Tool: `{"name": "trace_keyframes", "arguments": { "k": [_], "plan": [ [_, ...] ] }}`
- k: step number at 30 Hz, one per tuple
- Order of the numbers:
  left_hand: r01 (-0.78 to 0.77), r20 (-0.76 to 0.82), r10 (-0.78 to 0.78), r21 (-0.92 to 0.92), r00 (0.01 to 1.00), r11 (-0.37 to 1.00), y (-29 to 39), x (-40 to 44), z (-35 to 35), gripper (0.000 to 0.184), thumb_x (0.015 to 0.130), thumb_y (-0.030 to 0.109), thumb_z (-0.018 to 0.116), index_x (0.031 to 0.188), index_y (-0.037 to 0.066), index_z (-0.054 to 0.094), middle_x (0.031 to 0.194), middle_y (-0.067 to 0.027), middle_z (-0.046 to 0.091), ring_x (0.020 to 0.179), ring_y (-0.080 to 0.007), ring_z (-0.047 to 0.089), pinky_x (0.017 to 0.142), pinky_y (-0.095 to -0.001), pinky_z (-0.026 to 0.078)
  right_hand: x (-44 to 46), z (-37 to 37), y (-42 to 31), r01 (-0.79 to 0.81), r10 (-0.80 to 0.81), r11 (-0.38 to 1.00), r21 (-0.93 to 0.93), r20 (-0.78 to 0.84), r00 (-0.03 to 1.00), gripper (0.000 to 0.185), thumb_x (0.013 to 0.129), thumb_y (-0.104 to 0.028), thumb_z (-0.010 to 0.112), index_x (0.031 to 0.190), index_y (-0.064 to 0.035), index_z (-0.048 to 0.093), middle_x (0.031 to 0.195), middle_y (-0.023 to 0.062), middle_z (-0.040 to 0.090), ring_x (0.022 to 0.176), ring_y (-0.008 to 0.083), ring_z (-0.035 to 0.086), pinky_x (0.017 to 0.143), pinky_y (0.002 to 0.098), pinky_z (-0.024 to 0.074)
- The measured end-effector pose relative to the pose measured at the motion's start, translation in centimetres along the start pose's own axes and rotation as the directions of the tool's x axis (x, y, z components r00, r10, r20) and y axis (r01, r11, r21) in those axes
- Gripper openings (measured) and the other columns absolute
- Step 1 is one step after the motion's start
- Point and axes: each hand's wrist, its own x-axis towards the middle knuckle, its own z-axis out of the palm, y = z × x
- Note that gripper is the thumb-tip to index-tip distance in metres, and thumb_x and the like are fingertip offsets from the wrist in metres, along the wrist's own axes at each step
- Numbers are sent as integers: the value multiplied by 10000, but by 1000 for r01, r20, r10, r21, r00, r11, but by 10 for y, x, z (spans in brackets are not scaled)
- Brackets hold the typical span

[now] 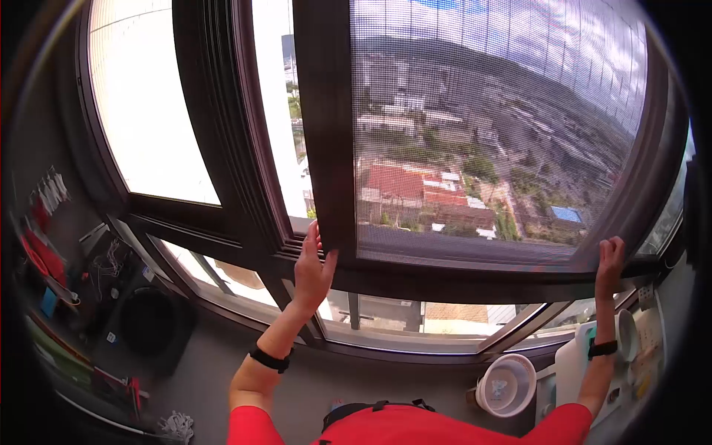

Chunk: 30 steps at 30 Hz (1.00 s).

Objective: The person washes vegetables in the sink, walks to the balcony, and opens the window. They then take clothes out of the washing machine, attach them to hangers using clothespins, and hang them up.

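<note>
A mesh window screen in a dark frame stands upright in the window in front of me. My left hand is closed on the lower left edge of this frame, with the fingers around its side and the thumb on the near face. At the lower right corner, the curled fingers of my right hand grip the same frame. A narrow gap with bright daylight shows left of the screen, beside the window tracks.
A white bucket stands on the floor at lower right, near a white sink or counter. On the left are a dark front-loading machine and red cloth. Lower window panes run beneath the sill.
</note>
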Motion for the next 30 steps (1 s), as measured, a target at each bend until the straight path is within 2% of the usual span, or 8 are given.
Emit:
{"name": "trace_keyframes", "arguments": {
  "k": [7,10,14,18,22,23,25,30],
  "plan": [
    [-111,363,142,-107,921,988,46,3,32,622,773,35,556,1326,-11,274,1224,-242,458,1031,-385,521,862,-403,440,13,-33,-327,450,-395,577,681,-250,884,279,688,61,676,947,-16,606,758,71,511,599,166,488,520,259,400],
    [-345,481,347,-96,805,934,47,11,24,455,783,85,577,1214,35,438,1258,-153,437,1140,-306,454,907,-363,424,37,-36,-412,523,-314,437,732,-420,851,295,706,60,670,986,1,598,803,72,525,629,157,508,523,247,414],
    [-288,480,304,-109,823,951,20,-4,-13,304,782,89,594,1079,44,555,1213,-139,487,1100,-297,490,892,-359,435,94,-16,-480,530,145,262,807,-575,805,216,733,95,638,937,33,607,830,97,588,666,92,540,538,190,418],
    [-172,457,179,-57,871,983,-6,-21,-85,267,783,65,593,1049,43,582,1192,-130,517,1047,-285,533,835,-340,463,146,-23,-510,677,185,378,631,-768,613,126,790,44,597,914,28,613,810,82,596,532,62,459,481,185,377],
    [-117,345,83,76,935,990,-38,-44,-142,265,780,60,589,1043,34,584,1174,-133,530,1033,-298,537,828,-348,466,184,75,-515,320,223,593,739,-533,817,157,797,-67,624,947,-22,631,938,93,631,602,87,570,556,201,486],
    [-59,308,30,86,951,995,-41,-51,-155,256,780,57,588,1034,28,588,1166,-136,537,1025,-300,543,815,-346,472,192,167,-515,78,38,757,649,-163,986,388,753,-103,678,1112,-24,552,1163,153,543,801,151,618,675,240,516],
    [-33,254,-8,155,967,987,-48,-65,-182,237,780,38,584,1015,11,592,1151,-145,546,990,-305,562,769,-336,486,163,269,-494,104,-118,889,446,5,993,743,673,-148,750,1291,-43,352,1321,199,370,898,206,577,796,291,481],
    [178,124,-218,272,968,946,-86,-113,-240,246,775,10,579,1021,-2,587,1143,-142,552,862,-268,598,712,-314,488,159,234,-492,-228,90,736,638,242,966,410,680,-91,704,1011,-5,478,1152,184,488,869,269,568,710,381,440]
  ]
}}
